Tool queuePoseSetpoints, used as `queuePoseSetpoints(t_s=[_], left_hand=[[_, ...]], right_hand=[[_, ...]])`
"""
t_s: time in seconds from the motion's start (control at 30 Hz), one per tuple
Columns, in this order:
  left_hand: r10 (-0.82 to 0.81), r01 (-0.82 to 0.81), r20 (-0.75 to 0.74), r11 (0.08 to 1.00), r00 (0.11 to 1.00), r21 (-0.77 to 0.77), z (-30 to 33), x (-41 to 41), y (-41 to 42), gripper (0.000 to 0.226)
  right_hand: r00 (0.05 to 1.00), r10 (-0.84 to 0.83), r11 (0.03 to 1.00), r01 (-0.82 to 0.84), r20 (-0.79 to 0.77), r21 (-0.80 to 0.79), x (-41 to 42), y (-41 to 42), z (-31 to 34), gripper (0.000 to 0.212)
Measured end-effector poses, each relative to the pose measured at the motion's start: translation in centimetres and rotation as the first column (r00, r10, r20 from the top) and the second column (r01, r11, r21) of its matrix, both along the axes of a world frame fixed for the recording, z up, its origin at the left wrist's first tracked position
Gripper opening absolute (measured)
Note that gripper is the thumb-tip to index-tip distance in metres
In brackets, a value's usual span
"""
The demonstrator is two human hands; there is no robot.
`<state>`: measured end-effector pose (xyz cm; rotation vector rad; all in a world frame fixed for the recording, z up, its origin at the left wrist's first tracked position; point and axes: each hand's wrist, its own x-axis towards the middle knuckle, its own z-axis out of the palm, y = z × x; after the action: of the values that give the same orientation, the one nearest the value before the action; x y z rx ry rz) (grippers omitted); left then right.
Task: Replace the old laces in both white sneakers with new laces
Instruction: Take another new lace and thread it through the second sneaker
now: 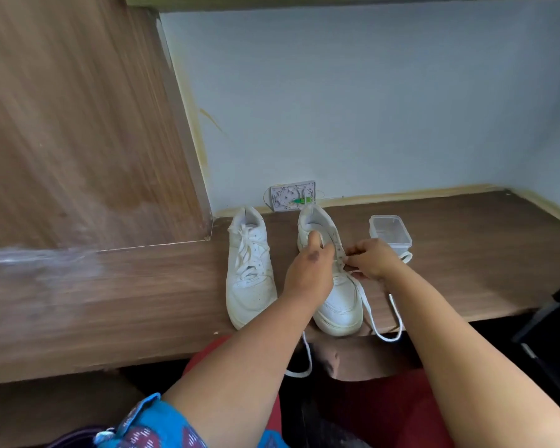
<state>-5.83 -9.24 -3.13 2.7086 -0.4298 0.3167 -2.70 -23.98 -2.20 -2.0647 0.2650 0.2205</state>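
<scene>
— Sneakers, both white, stood side by side on the wooden desk (466,253), heels to the wall. How did they differ?

— The left sneaker (249,270) was fully laced. The right sneaker (333,286) had its upper eyelets bare, and a white lace (385,334) ran from its lower eyelets out over the desk edge, one loop hanging on the right and another tail dropping below on the left.

— And the hands?

— The left hand (309,270) held the right sneaker near its tongue, thumb up by the collar, fingers curled around the side. The right hand (374,258) was pinching the lace beside the eyelet row. Whether that lace was old or new, I could not tell.

— What might have gone wrong?

— My guess: the hanging loops could have snagged on the desk edge or a knee during a pull, jerking the shoe. It sat near the edge, so a hard tug might have dragged it off if the left hand's hold slackened. The clear plastic container (390,232) stood just behind the right hand and could have been knocked.
</scene>
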Motion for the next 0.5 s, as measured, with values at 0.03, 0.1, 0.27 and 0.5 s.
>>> queuePoseSetpoints(t_s=[0.03,0.1,0.27,0.5], left_hand=[[0.0,0.0,0.0,1.0,1.0,0.011,0.0,0.0,-0.1,0.016],[-0.008,0.008,-0.007,0.999,1.0,0.037,0.0,-0.1,-0.2,0.016],[0.057,-0.058,-0.029,0.998,0.998,-0.029,-0.6,-0.1,-0.5,0.016],[0.128,-0.142,-0.083,0.972,0.988,-0.19,-1.3,0.2,-1.0,0.014]], right_hand=[[1.0,-0.005,1.0,0.005,0.002,-0.016,0.0,0.0,-0.1,0.008],[1.0,-0.016,1.0,0.016,0.009,-0.023,0.0,-0.1,-0.3,0.006],[1.0,0.0,1.0,0.001,0.029,-0.031,0.1,-0.3,-0.3,0.009],[0.999,-0.003,1.0,0.004,0.043,-0.029,0.2,-0.2,-0.7,0.009]])
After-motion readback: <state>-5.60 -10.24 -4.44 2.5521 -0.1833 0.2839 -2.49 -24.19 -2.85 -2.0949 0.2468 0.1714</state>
